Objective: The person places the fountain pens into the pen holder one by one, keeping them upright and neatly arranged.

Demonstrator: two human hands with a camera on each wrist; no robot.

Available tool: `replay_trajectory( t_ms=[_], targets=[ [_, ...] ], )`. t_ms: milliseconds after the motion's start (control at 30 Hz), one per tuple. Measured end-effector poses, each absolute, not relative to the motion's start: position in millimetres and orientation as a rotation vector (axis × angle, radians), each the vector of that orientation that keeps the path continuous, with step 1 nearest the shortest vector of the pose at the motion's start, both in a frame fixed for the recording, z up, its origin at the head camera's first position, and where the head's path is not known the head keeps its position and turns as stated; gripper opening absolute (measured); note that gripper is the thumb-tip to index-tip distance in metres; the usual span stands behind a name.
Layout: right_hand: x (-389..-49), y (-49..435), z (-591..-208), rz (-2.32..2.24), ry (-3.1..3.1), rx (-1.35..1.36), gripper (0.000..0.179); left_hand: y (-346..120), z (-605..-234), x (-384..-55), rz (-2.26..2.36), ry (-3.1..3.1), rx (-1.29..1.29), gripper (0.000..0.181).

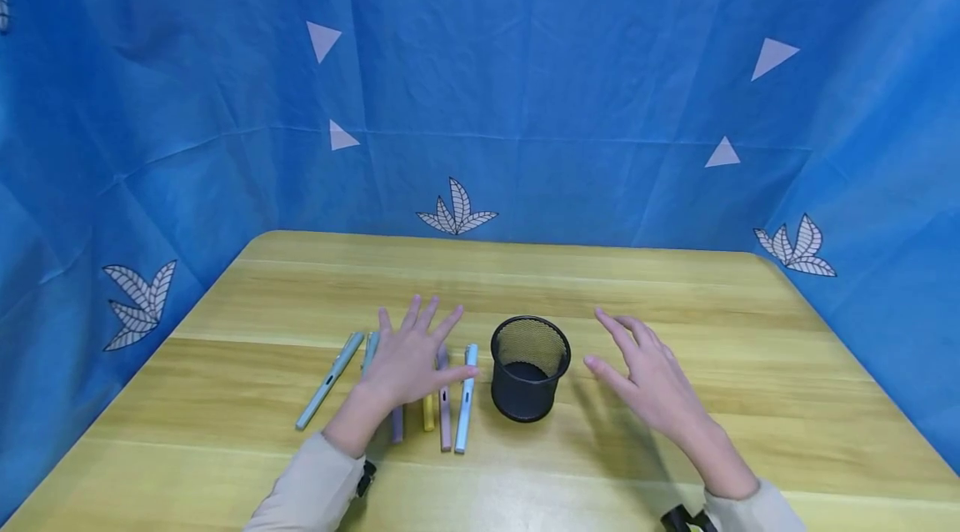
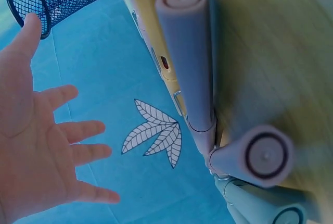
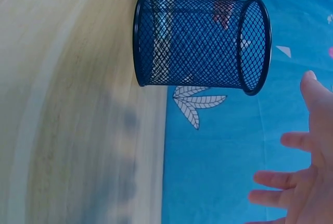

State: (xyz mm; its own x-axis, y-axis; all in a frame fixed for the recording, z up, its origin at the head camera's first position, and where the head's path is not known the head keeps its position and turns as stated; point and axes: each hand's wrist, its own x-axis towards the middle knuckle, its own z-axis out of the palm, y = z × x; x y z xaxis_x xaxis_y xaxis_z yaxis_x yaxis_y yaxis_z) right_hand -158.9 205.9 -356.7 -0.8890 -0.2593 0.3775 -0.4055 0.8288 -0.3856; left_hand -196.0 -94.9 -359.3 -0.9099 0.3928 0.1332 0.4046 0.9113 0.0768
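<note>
A black mesh pen holder (image 1: 527,386) stands upright between the two hands. My left hand (image 1: 408,361) is spread above a row of pens and touches none of them. Under and beside it lie a light blue pen (image 1: 465,407), a purple pen (image 1: 445,415), a yellow pen (image 1: 428,414) and a green pen (image 1: 330,382) at the left end; the hand partly hides others. In the left wrist view the caps of a mauve pen (image 2: 187,52) and a teal pen (image 2: 265,203) loom close. My right hand (image 1: 652,378) hovers to the right of the holder, fingers extended, holding nothing.
The pens and holder rest on a wooden table (image 1: 525,273) with rounded far corners. A blue cloth (image 1: 562,82) with leaf and triangle prints hangs behind and along both sides. Dark straps show at both wrists near the sleeves (image 1: 307,486).
</note>
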Motion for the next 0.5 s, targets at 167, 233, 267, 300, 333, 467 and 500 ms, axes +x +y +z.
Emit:
replay_trajectory(
  t_ms=[167, 233, 267, 300, 333, 467, 500],
  targets=[
    [-159.4, 203.7, -355.8, 0.766, -2.685, 0.499, 0.055, -97.1, -360.1, -197.7, -0.190, -2.938, -0.622, 0.081],
    [-159.2, 202.6, -355.4, 0.818, -2.688, 0.495, 0.053, -98.0, -360.9, -197.8, -0.196, -2.930, -0.625, 0.081],
    [-159.2, 202.3, -355.7, 0.842, -2.685, 0.495, 0.053, -98.6, -361.2, -197.9, -0.199, -2.924, -0.629, 0.081],
    [-159.5, 201.9, -356.0, 0.861, -2.680, 0.495, 0.052, -99.0, -361.4, -197.9, -0.206, -2.920, -0.634, 0.081],
    [-159.8, 201.8, -356.4, 0.884, -2.674, 0.495, 0.051, -99.5, -361.7, -198.0, -0.214, -2.915, -0.641, 0.080],
    [-162.1, 200.5, -358.9, 0.964, -2.617, 0.526, 0.046, -102.3, -362.7, -198.5, -0.256, -2.890, -0.669, 0.077],
    [-163.1, 200.0, -359.5, 0.987, -2.595, 0.540, 0.044, -103.1, -362.9, -198.6, -0.269, -2.879, -0.677, 0.077]
  ],
)
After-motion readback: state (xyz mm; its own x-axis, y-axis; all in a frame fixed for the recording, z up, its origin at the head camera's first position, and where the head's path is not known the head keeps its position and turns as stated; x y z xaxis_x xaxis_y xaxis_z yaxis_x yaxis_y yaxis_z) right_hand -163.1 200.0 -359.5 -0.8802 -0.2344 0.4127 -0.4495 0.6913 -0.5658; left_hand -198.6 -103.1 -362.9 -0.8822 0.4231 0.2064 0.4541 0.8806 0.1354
